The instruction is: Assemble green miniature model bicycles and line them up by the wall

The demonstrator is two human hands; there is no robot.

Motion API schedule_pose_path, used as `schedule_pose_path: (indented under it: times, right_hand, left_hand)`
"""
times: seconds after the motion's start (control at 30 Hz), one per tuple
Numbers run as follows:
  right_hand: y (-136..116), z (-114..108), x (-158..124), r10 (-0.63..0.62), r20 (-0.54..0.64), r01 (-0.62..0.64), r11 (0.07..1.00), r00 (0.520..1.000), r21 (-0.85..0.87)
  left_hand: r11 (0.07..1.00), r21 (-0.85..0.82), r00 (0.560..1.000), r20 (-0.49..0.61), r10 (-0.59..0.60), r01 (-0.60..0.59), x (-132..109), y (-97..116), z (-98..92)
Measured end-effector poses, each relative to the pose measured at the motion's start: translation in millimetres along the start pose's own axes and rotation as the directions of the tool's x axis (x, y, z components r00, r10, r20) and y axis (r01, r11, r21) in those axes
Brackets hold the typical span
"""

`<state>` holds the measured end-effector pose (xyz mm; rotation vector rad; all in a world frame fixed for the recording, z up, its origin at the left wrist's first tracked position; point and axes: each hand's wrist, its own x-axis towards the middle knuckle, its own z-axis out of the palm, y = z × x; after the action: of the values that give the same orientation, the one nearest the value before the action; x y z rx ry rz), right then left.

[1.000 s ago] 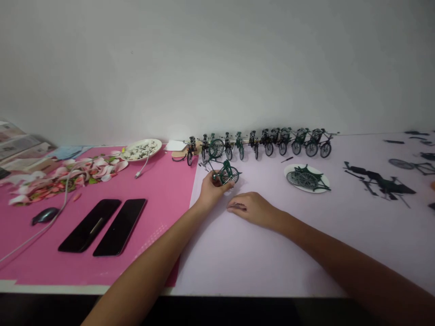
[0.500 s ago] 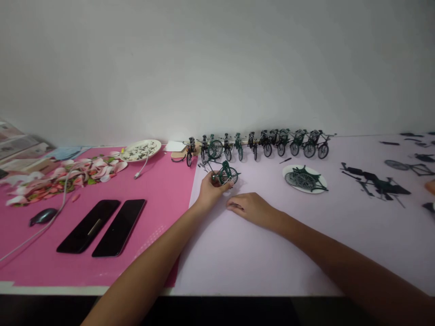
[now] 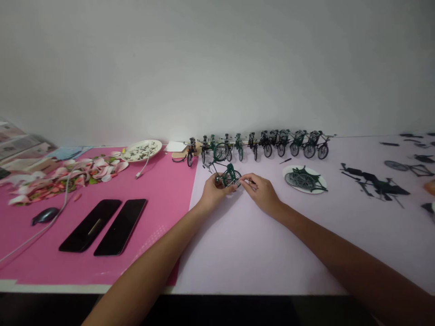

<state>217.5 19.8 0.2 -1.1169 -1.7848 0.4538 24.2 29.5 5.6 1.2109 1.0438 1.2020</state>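
My left hand [image 3: 215,192] is closed on a dark green miniature bicycle [image 3: 230,172], held just above the lilac sheet with its handlebar to the left. The thumb presses low on the spoked wheel at the right. At that wheel's right edge, my right hand [image 3: 260,190] pinches with thumb and forefinger, the tips touching or nearly touching it. Whatever lies between those fingertips is too small to make out. Behind the hands stands a row of several finished-looking miniature bicycles [image 3: 283,144] along the wall.
Right of my hands, a white plate [image 3: 321,190] holds green wheels and frames. Farther right lie dark bicycle parts [image 3: 377,181]. On the pink sheet are two phones [image 3: 120,226], a mouse [image 3: 44,216], artificial petals [image 3: 68,179], and a plate of small parts [image 3: 131,157] with a white cable.
My right hand has moved up and right from the table to the bicycle's wheel, and its fingers now pinch there. The bicycle, in my left hand, has shifted slightly right.
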Motion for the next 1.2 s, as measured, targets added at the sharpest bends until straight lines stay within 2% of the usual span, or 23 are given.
schedule_pose_path:
  times: [0.33,0.5,0.7,0.97,1.2]
  right_hand:
    - [0.8,5.0,-2.4,-0.028,-0.033,0.027,0.999,0.999,-0.02]
    - [-2.1,5.0,-2.7,0.018,-0.043,-0.017,0.999,0.999,0.04]
    - [-4.3,6.2,-2.7,0.148,-0.065,-0.139,0.983,0.987,0.124]
    - [1.5,3.9,2.5,0.24,0.012,-0.237,0.949,0.971,0.208]
    - [7.1,4.5,3.6,0.278,0.066,-0.286,0.925,0.958,0.249]
  left_hand:
    - [0.999,-0.042,0.999,0.028,-0.029,0.03,-4.6,5.6,5.6]
    - [0.998,-0.051,0.999,0.026,-0.038,0.039,-5.1,5.0,5.9]
    - [1.0,0.004,1.0,0.029,-0.001,0.001,-2.3,-1.7,3.7]
    - [0.994,0.078,0.997,0.008,0.07,-0.071,1.4,-10.9,3.0]
    - [0.998,0.042,0.999,0.004,0.053,-0.054,1.5,-12.4,3.9]
